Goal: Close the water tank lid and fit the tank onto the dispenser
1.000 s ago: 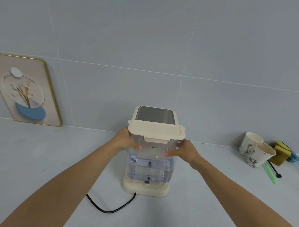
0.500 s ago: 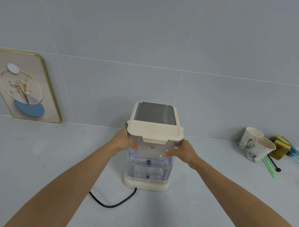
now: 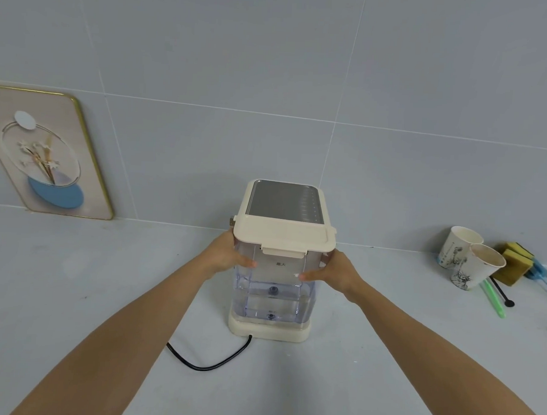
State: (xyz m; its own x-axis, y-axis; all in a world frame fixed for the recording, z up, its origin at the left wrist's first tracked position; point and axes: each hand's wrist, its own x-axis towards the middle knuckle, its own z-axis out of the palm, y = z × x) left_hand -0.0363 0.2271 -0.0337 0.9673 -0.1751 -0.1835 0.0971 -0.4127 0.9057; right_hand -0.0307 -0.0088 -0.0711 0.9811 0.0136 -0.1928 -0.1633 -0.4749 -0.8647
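A clear water tank (image 3: 273, 289) with water in its lower part stands on the cream base (image 3: 268, 331) of the dispenser, against the dispenser body with a metal top (image 3: 285, 203). The tank's cream lid (image 3: 283, 234) lies flat on top, its front latch down. My left hand (image 3: 224, 254) grips the tank's left side just under the lid. My right hand (image 3: 333, 272) grips its right side at the same height. Both thumbs press on the tank's front face.
A black power cord (image 3: 209, 359) curls from the base toward me on the grey counter. Two paper cups (image 3: 469, 258), yellow sponges (image 3: 514, 260) and green and blue sticks lie at the right. A framed picture (image 3: 45, 153) leans on the tiled wall at the left.
The tank has come down between my hands onto the base. The view has tilted slightly; my hands keep the same grip.
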